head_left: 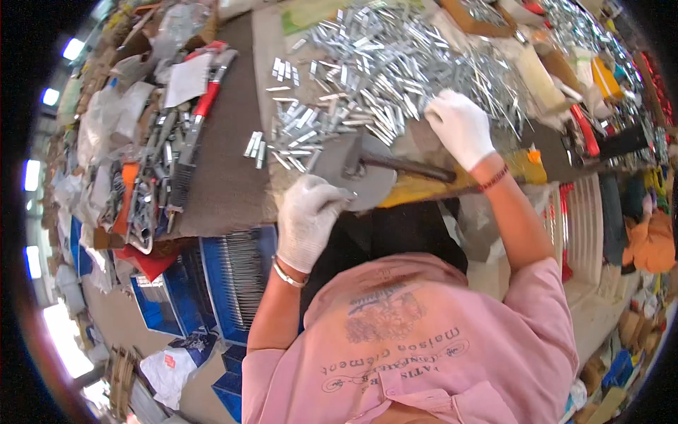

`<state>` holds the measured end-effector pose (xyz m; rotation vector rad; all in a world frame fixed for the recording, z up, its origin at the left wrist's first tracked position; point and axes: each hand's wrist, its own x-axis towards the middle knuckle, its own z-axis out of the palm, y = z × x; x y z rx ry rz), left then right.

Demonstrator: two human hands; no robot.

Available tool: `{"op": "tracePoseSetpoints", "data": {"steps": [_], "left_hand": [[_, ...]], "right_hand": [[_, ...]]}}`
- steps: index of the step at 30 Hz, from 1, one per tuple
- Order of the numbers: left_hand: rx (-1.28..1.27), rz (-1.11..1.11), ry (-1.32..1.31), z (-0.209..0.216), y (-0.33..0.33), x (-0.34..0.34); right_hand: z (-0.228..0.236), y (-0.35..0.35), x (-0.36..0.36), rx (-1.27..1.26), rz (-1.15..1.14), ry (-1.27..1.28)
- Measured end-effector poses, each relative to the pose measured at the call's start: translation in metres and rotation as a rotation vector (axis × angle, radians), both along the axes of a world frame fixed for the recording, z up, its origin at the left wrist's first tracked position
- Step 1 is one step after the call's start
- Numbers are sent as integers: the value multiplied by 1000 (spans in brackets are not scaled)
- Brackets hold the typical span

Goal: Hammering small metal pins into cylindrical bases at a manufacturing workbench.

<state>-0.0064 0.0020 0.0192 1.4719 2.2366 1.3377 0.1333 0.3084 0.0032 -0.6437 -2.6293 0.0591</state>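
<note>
My left hand (309, 219), in a white knit glove, is closed in a pinch at the near left rim of a round grey metal plate (374, 189). Whatever its fingertips hold is too small to make out. A hammer (409, 168) lies across the plate, its dark handle pointing right. My right hand (459, 128), gloved in white too, is curled closed at the near edge of a heap of short shiny metal pieces (381, 92). Its fingertips face away, so anything in them is hidden. Several loose metal pieces (255, 148) lie left of the plate.
Tools and red-handled parts (205, 99) crowd the table's left side. Long thin metal rods (494, 85) lie right of the heap. An open cardboard box (480, 18) stands at the back. Blue crates (236, 283) with metal parts sit below the table at left.
</note>
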Motion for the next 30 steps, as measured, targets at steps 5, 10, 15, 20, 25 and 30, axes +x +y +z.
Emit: {"op": "tracePoseSetpoints", "data": {"steps": [5,10,15,20,25,30], "left_hand": [[23,-55,42,-6,2,2],[42,-5,82,-4,-10,18],[10,-35,99,-14,-7,10],[26,-39,155,-7,-4,0],[-40,-2,-13,-17,1,-1],[-38,2,-61,-23,-4,6]], "right_hand": [[7,-13,13,63,-10,-11],[47,-66,29,-500,137,189],[38,-127,12,-682,426,246],[27,-134,-2,-487,461,336],[21,-133,-9,-417,480,361],[16,-139,-4,-409,482,337]]}}
